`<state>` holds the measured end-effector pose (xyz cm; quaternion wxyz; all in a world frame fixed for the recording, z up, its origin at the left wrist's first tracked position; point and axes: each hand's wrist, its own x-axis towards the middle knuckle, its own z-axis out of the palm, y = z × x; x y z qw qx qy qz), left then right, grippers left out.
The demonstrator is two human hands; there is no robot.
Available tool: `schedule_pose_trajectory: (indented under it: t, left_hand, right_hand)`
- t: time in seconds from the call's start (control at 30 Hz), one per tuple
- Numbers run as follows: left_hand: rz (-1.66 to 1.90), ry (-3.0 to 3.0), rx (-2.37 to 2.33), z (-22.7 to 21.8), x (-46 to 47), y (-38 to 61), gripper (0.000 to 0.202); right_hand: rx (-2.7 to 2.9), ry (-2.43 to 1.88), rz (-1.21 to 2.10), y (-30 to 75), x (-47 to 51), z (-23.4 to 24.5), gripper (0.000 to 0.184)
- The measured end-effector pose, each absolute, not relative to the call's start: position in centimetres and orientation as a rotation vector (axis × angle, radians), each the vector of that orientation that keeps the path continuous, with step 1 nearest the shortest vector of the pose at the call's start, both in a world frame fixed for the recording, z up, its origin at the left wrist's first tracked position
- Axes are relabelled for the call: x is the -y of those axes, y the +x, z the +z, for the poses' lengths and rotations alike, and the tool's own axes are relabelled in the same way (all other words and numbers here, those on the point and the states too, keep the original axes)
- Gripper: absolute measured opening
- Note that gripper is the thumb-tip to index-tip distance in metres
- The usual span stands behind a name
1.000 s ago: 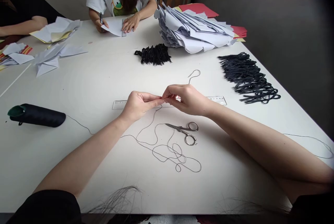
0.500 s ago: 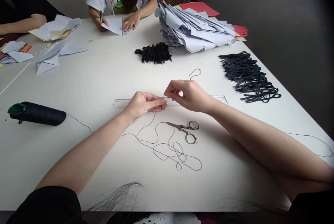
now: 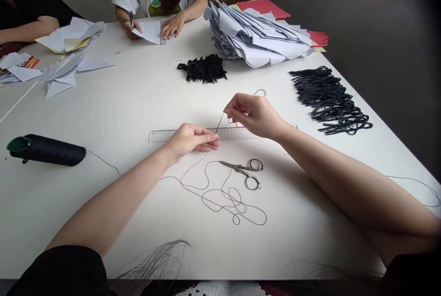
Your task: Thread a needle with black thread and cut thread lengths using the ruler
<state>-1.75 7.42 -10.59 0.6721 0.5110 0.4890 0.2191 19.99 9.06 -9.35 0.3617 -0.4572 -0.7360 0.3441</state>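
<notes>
White tabletop [image 3: 113,116] has edges well apart from left hand [image 3: 193,139] and right hand [image 3: 254,113], both pinching thread [image 3: 220,122].

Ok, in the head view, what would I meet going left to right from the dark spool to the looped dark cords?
Dark spool, left hand, strand between the hands, right hand, looped dark cords.

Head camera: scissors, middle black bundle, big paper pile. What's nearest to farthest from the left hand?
1. Scissors: right of the left hand, toward the wearer.
2. Middle black bundle: beyond the hand.
3. Big paper pile: behind the bundle, rightward.
</notes>
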Motion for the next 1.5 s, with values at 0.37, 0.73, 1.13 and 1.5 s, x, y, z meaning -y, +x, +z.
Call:
schedule_pose_trajectory:
  t: [0.37, 0.73, 1.13, 1.5]
  left_hand:
    - [0.504, 1.107, -1.106, -11.0, -7.7, -2.0, 0.034]
    - [0.51, 1.088, -1.126, -10.9, -7.8, -1.8, 0.039]
    - [0.491, 1.088, -1.108, -10.7, -7.7, -1.9, 0.036]
    - [0.489, 1.08, -1.102, -10.5, -7.7, -1.7, 0.039]
  right_hand:
    - [1.836, -1.233, 0.912, 20.4, -9.6, -9.9, 0.008]
    - [1.824, -1.228, 0.921, 20.7, -9.9, -10.0, 0.011]
    - [2.166, -1.497, 0.498, 20.6, -9.2, -9.6, 0.023]
    - [2.63, -1.28, -0.005, 23.6, 3.5, -8.8, 0.024]
